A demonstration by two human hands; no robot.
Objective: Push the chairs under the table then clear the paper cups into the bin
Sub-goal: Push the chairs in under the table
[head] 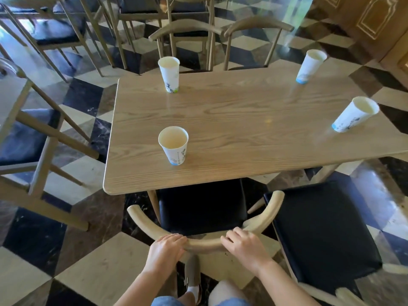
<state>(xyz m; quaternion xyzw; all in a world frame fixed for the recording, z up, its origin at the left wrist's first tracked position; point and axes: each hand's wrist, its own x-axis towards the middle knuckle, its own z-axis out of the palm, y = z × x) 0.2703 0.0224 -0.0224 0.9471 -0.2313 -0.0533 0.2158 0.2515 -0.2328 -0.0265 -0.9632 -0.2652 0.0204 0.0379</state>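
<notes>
A wooden table (242, 120) carries several white paper cups: one near me (173, 145), one at the far left (169, 74), one at the far right (310, 65) and one at the right edge (354, 114). All stand upright. Directly below me a chair with a black seat (202, 206) sits partly under the table's near edge. My left hand (165, 249) and my right hand (244, 245) both grip its curved wooden backrest (205, 244). A second black-seated chair (320, 230) stands pulled out to the right.
Two chairs (187, 29) stand tucked in at the table's far side. More chairs (33, 138) and a table edge crowd the left. The floor is checkered tile. A wooden door (375, 16) is at the far right. My foot (192, 272) shows behind the chair.
</notes>
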